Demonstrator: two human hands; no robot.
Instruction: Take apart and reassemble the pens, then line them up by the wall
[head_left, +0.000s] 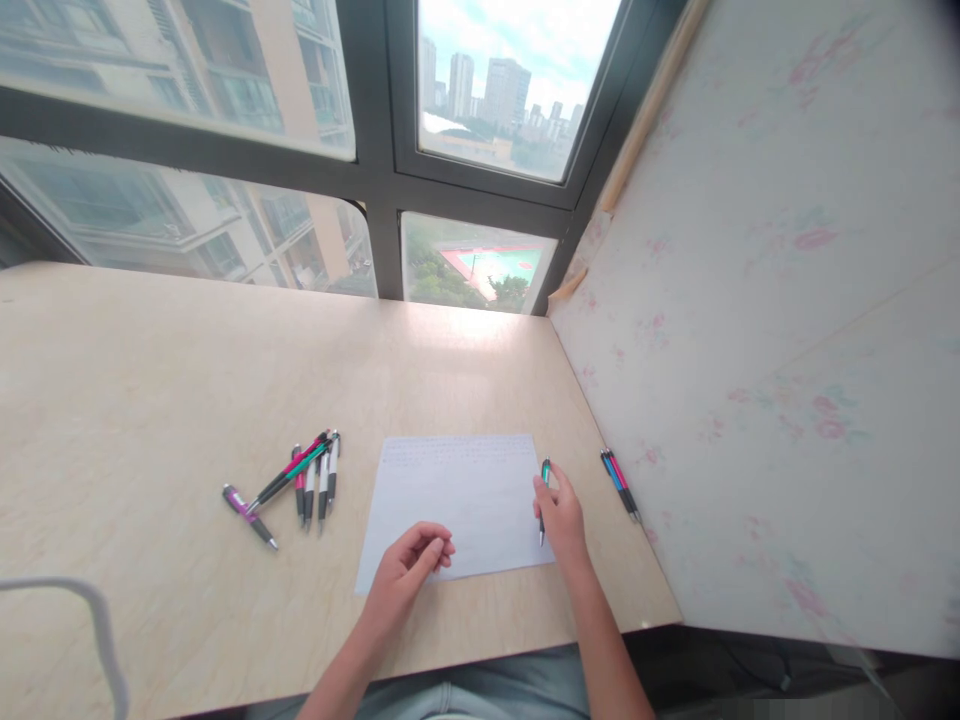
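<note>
1. Two bare hands work at the near side of a pale, marble-patterned surface (172, 390), with a sheet of paper (450, 500) lying between and partly beneath them. Faint rows of writing run along its far edge; the rest of it looks unwritten.
2. The right hand (564, 515) is at the sheet's right edge, its grip closed around a teal-and-black ballpoint pen (545, 473). The pen's metal tip points back toward the person; whether it touches the paper cannot be told.
3. The left hand (412, 565) is over the sheet's near left part, fingers curled loosely inward. Nothing shows in that grip, and how fully it is closed is unclear.
4. Left of the sheet lies a cluster of pens: a purple pen (264, 535) set aslant, two pens crossed over a row, and the row itself, with white pens (323, 480) among it. Right of the sheet, a blue pen (611, 472) and a pink pen (618, 470) lie side by side near the wall (750, 300).
5. The step in hand seems to be handling the teal-and-black pen; one view cannot settle whether it is being taken up or laid down. Writing would call for turning its tip onto the paper while the left hand steadies the sheet; setting it aside, for lowering it flat before the fingers loosen.
</note>
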